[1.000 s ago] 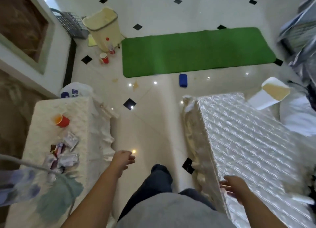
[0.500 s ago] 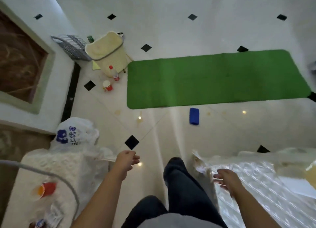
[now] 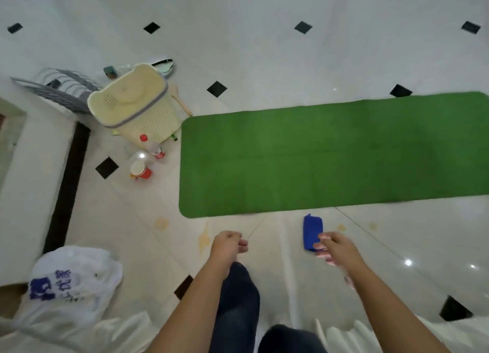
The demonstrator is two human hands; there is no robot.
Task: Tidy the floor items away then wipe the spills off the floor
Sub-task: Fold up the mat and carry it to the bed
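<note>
Nearest the camera, the person's dark-trousered leg [image 3: 239, 297] is stepped forward on the tiled floor [image 3: 264, 61]. A white plastic bag [image 3: 71, 278] with blue print is slumped to the left of it.

Both bare forearms reach forward and down. The left hand [image 3: 229, 246] hangs with its fingers loosely curled and holds nothing. It probably only balances the stride. The right hand [image 3: 336, 249] is stretched further out, fingers [image 3: 321, 245] relaxed and slightly spread, and it grasps nothing. Its fingertips overlap the near end of a folded blue cloth [image 3: 313, 232] in this view, but whether they touch it cannot be told.

The cloth lies flat on the tiles just short of the green mat [image 3: 333, 154]. Yellowish spill stains sit on either side of it, one [image 3: 205, 237] by the left hand and small ones [image 3: 341, 227] to its right. That spot looks chosen for wiping, so the reach reads as going for the cloth.

Further off, the loose items are grouped near the mat's left end. A red paper cup [image 3: 140, 169] stands beside a small red-capped bottle [image 3: 153, 146]. Both are close against a cream plastic basket [image 3: 135, 106], likely where they belong once tidied. Beside the basket lies a wooden spoon [image 3: 182, 102], and a grey wire rack [image 3: 60, 87] leans at the wall. The tidying looks not yet done.
</note>
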